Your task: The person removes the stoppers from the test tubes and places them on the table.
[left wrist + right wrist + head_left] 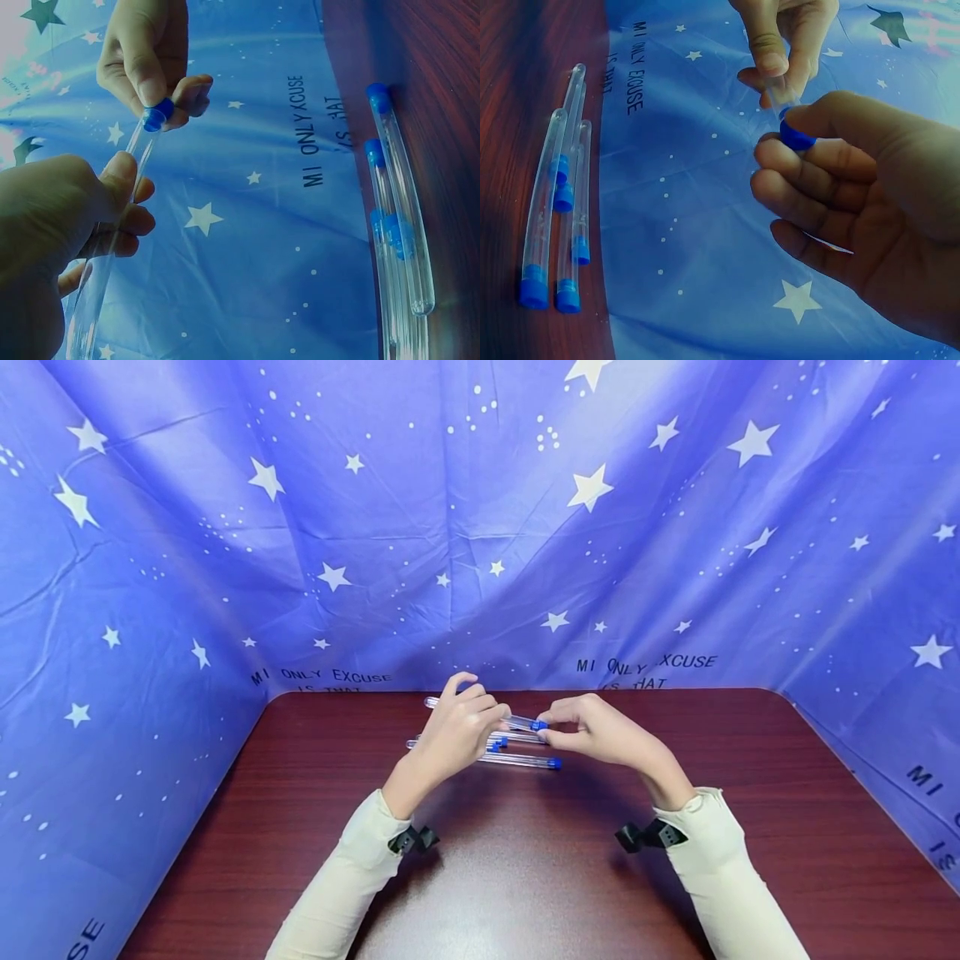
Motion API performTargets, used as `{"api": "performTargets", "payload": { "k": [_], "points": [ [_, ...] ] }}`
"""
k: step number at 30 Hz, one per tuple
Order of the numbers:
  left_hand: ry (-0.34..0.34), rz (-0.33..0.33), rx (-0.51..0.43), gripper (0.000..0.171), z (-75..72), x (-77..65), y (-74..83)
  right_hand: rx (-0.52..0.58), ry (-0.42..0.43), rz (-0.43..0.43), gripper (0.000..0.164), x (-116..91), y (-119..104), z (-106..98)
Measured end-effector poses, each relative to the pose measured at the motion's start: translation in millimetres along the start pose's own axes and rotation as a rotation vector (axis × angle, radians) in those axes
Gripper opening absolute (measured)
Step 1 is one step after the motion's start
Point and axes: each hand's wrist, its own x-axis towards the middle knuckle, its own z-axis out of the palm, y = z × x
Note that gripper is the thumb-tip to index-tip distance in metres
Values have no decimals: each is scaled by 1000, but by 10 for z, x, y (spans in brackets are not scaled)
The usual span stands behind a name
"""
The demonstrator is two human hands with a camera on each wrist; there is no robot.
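Observation:
My left hand (463,727) grips a clear test tube (120,199) by its body, thumb on one side and fingers round the other. At the tube's end sits a blue cap (157,115), which my right hand (600,727) pinches between thumb and forefinger. The cap is on the tube's mouth, and the tube is held up over the table. In the right wrist view the same blue cap (796,133) shows under the thumb, while the other fingers curl loosely below it.
Several more clear tubes with blue caps (536,217) lie side by side on the dark red wooden table (480,877), below my hands. A blue star-printed cloth (450,527) hangs behind the table and along both sides.

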Motion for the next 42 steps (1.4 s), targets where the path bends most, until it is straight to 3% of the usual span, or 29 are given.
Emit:
{"api": "performTargets", "payload": {
  "k": [5, 11, 19, 26, 34, 42],
  "points": [
    [4, 11, 19, 5, 20, -8, 2, 36, -49, 90, 13, -10, -7, -11],
    [13, 17, 16, 6, 14, -2, 11, 18, -104, 122, 16, -3, 4, 3],
    [-20, -6, -18, 13, 16, -11, 14, -20, -129, 103, 15, 0, 18, 20],
    [-84, -22, -21, 15, 5, -12, 26, -154, -101, 37, 11, 14, 6, 47],
    [-85, 3, 19, 12, 22, -24, 16, -282, -71, -14, 5, 43, -20, 94],
    [-79, 10, 57, 8, 7, -17, 18, -338, -28, -39, 7, 54, -61, 127]
  ]
}}
